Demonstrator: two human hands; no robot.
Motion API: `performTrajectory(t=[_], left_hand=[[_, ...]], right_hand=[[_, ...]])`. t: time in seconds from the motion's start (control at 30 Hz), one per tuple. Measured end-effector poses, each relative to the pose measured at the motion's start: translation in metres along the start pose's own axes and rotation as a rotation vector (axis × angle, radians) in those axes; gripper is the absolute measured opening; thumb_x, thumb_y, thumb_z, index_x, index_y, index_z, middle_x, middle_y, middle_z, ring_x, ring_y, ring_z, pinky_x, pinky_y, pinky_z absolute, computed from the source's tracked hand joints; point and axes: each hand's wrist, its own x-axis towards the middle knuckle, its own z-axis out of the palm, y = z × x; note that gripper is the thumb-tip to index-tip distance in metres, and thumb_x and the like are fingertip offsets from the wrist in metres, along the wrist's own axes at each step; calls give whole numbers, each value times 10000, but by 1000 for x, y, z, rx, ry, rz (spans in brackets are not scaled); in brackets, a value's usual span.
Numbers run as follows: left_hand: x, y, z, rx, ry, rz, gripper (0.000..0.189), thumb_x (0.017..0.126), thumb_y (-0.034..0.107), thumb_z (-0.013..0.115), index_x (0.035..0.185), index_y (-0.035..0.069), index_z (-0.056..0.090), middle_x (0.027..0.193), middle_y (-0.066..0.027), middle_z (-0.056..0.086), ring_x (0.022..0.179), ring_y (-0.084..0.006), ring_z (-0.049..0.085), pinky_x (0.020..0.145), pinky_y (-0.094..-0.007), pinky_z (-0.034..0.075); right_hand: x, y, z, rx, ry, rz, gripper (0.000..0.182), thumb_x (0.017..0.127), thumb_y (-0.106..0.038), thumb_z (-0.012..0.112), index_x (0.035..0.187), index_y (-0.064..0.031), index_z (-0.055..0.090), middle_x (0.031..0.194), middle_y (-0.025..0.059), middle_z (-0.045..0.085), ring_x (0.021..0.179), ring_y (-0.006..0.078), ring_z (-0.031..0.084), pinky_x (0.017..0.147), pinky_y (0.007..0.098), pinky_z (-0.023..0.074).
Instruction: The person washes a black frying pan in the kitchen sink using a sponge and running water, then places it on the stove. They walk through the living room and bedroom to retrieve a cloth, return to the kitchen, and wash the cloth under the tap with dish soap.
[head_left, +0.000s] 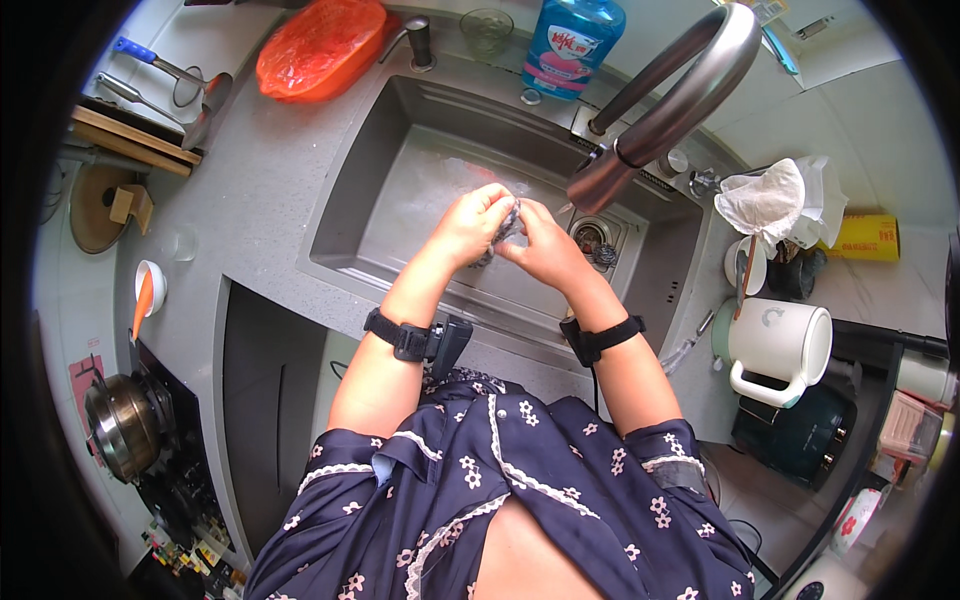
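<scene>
Over the sink basin (420, 169), my left hand (474, 223) and my right hand (553, 249) grip a bunched, dark grey patterned cloth (505, 231) between them. Most of the cloth is hidden by the fingers; a bit hangs out below. The brushed-metal faucet (660, 105) arches above and to the right of my hands, and its spout ends near my right hand. Right of that hand is the drain (591, 234), with a steel-wool scrubber (604, 256) beside it. Both forearms wear black strapped devices.
Behind the basin stand an orange-red plastic basket (322, 52), a soap dispenser (420, 45), a glass bowl (487, 34) and a blue bottle of dish soap (574, 49). A white electric kettle (780, 349) stands at right. A metal pot (124, 427) sits on the stove at left.
</scene>
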Motion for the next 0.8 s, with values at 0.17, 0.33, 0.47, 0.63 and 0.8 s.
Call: performTrajectory(t=[0.17,0.33,0.47,0.63,0.8], left_hand=[[0,4,-13,-364,85,17,151,918,181,519,889,50,589,789,34,569,720,-33,500,649,-197,415],[-7,-31,-37,-352,264,-347,214,915,287,493,917,84,559,703,4,516,574,-87,495,533,-244,421],[-20,-60,-10,-709,158,-809,469,900,493,390,1076,73,506,883,-114,567,726,-273,598,644,-400,522],[-8,-44,16,-1307,74,-493,556,925,471,273,1117,15,528,1119,-186,569,1063,-310,547,898,-476,451],[7,-51,9,-1484,73,-382,456,930,366,372,1060,-39,535,1051,-220,592,1035,-351,550,923,-450,436]], right_hand=[[18,6,-8,479,53,165,210,882,-194,538,912,10,579,798,44,614,748,128,562,670,272,438],[31,-24,-22,1173,25,264,140,914,-189,497,940,-62,546,890,34,617,828,114,586,747,258,464],[25,-39,-25,1514,-98,186,190,922,-170,466,1060,-46,504,987,57,605,906,149,597,823,322,486],[5,-28,-27,1507,-104,413,194,909,-138,476,1065,-29,512,981,47,593,892,144,590,762,296,486],[-4,32,-51,171,-51,357,219,815,-118,545,1017,-43,585,932,96,619,869,269,617,748,366,483]])
